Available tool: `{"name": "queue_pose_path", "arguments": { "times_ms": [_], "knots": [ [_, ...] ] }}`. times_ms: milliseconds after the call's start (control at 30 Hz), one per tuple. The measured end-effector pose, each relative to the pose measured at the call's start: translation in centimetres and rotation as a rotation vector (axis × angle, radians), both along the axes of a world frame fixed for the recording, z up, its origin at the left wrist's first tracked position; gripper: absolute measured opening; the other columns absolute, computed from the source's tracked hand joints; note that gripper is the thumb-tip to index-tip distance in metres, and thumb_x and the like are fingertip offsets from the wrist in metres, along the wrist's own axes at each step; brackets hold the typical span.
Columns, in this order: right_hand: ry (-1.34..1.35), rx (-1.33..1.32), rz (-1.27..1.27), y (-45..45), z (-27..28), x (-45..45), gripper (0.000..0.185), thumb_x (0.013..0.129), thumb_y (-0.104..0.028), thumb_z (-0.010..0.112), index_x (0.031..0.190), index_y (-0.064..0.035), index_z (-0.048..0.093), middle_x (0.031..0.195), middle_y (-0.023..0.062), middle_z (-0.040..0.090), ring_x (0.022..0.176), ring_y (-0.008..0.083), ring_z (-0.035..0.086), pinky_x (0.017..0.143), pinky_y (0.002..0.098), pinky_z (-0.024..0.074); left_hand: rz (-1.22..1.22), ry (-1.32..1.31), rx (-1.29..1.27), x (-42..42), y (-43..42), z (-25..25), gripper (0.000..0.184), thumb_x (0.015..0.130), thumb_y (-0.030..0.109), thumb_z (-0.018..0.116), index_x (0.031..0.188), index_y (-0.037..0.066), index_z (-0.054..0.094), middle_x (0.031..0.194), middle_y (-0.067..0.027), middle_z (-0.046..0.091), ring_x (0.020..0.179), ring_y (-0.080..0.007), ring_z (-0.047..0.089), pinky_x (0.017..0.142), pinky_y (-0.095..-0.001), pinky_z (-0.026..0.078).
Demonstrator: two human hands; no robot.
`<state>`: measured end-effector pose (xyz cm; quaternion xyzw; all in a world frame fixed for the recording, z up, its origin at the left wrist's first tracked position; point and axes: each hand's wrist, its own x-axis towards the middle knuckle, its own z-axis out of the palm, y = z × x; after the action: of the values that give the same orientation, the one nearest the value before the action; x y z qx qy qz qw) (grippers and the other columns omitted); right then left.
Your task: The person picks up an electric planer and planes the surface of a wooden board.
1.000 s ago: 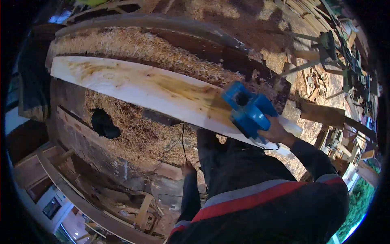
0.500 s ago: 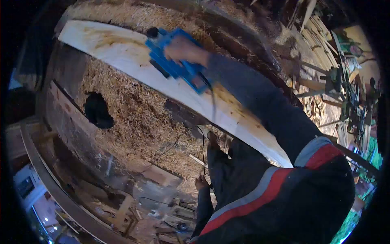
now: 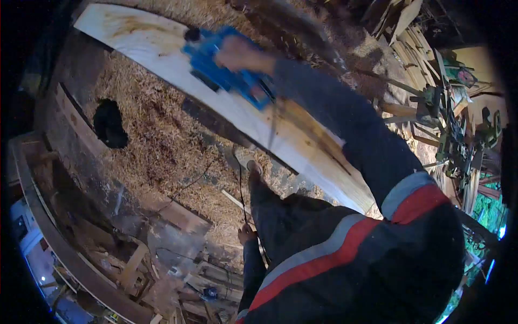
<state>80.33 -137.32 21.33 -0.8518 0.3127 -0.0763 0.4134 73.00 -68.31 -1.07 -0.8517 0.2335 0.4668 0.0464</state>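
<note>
My right hand (image 3: 240, 55) is closed around the top handle of a blue electric planer (image 3: 204, 58). The planer rests on a long pale wooden board (image 3: 148, 46), left of its middle, and its sole is hidden against the wood. Brown streaks mark the board's surface. Low in the view, my left hand (image 3: 246, 234) is closed on a thin black power cord (image 3: 241, 191) beside my leg. The cord runs up past my foot (image 3: 253, 166). My left fingers are small and partly dark.
Wood shavings (image 3: 156, 124) cover the ground beside the board, around a dark round patch (image 3: 110, 123). A long curved plank (image 3: 70, 259) lies at the lower left among wood scraps. Stacked offcuts (image 3: 418, 59) and a metal machine (image 3: 437, 108) stand at the right.
The view has shifted and turned a little, so the board and planer appear higher and slightly further left. Both hands keep their grip. Any planer travel along the board is too small to tell.
</note>
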Motion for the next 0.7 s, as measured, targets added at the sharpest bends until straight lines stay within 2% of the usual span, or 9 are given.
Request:
{"name": "queue_pose_path", "arguments": {
  "times_ms": [33,167,200,233,300,367,433,567,700],
  "knots": [
    [0.245,0.105,-0.178,3.7,3.2,-3.6,0.021,0.078,-0.021,0.065,0.072,-0.0012,0.068,0.061,0.0121,0.063,0.053,0.023,0.063,0.054,0.0374,0.0496,-0.115,0.076,0.067,-0.4,0.2,1.0,0.051,0.095,0.048,0.054,0.131,0.012,0.061,0.142,-0.0183,0.05,0.126,-0.0391,0.051,0.107,-0.0473,0.041],
    [0.007,0.174,-0.302,14.5,5.6,-22.8,0.042,0.076,-0.021,0.063,0.109,0.004,0.062,0.103,0.0281,0.067,0.097,0.0397,0.065,0.086,0.0464,0.0515,0.042,-0.115,0.227,-5.0,4.2,-2.6,0.042,0.096,0.046,0.05,0.119,0.015,0.068,0.134,-0.0144,0.058,0.118,-0.036,0.058,0.093,-0.0491,0.051],
    [0.239,0.046,-0.309,17.0,5.4,-28.0,0.044,0.075,-0.018,0.063,0.113,0.0017,0.062,0.105,0.0272,0.067,0.097,0.0403,0.066,0.085,0.0462,0.0518,0.033,-0.088,0.203,-5.3,4.6,-3.7,0.039,0.097,0.045,0.048,0.113,0.018,0.071,0.129,-0.0149,0.061,0.113,-0.036,0.061,0.088,-0.0497,0.053],
    [0.243,0.177,-0.346,19.4,5.3,-32.9,0.046,0.074,-0.018,0.064,0.115,0.0014,0.061,0.107,0.0275,0.066,0.098,0.0414,0.065,0.085,0.0465,0.0516,-0.337,-0.07,0.292,-6.0,5.2,-6.1,0.044,0.099,0.048,0.041,0.104,0.019,0.074,0.12,-0.0155,0.065,0.104,-0.035,0.064,0.08,-0.0509,0.055],
    [0.192,0.217,-0.348,24.4,6.5,-42.2,0.047,0.074,-0.02,0.068,0.115,0.0008,0.06,0.106,0.0269,0.066,0.099,0.0432,0.064,0.086,0.0477,0.051,-0.273,-0.015,0.357,-9.5,1.1,-2.5,0.045,0.098,0.048,0.044,0.112,0.013,0.07,0.118,-0.0145,0.066,0.104,-0.0341,0.065,0.084,-0.0505,0.053],
    [0.201,0.094,-0.415,29.4,6.6,-50.3,0.045,0.075,-0.02,0.07,0.115,-0.0004,0.061,0.105,0.0255,0.066,0.101,0.0425,0.064,0.086,0.0467,0.0507,-0.172,0.017,0.364,-13.3,0.9,-4.8,0.051,0.092,0.051,0.054,0.117,0.008,0.067,0.118,-0.0146,0.066,0.105,-0.0344,0.066,0.088,-0.05,0.052],
    [0.234,0.285,-0.469,34.4,5.6,-59.3,0.048,0.074,-0.02,0.074,0.116,-0.0007,0.061,0.106,0.0243,0.066,0.101,0.0388,0.065,0.088,0.0447,0.0507,0.02,-0.092,0.417,-16.8,2.0,-8.6,0.063,0.086,0.059,0.06,0.117,0.004,0.066,0.119,-0.0181,0.065,0.108,-0.0343,0.065,0.092,-0.0518,0.049],
    [0.492,0.554,-0.604,41.2,6.3,-69.6,0.058,0.074,-0.024,0.077,0.121,0.0037,0.058,0.11,0.024,0.067,0.101,0.0347,0.067,0.088,0.0422,0.0527,-0.315,-0.12,0.163,-19.6,-0.7,-0.7,0.056,0.092,0.056,0.053,0.115,0.008,0.07,0.122,-0.0173,0.064,0.112,-0.0324,0.063,0.094,-0.0536,0.048],
    [0.447,0.431,-0.564,42.2,3.1,-71.8,0.065,0.074,-0.029,0.078,0.124,0.0063,0.055,0.109,0.0239,0.068,0.101,0.0346,0.068,0.089,0.0411,0.0534,-0.13,-0.095,0.312,-21.4,-2.1,0.5,0.05,0.096,0.051,0.049,0.117,0.01,0.069,0.125,-0.0167,0.063,0.11,-0.0333,0.063,0.094,-0.0539,0.047]
  ]
}}
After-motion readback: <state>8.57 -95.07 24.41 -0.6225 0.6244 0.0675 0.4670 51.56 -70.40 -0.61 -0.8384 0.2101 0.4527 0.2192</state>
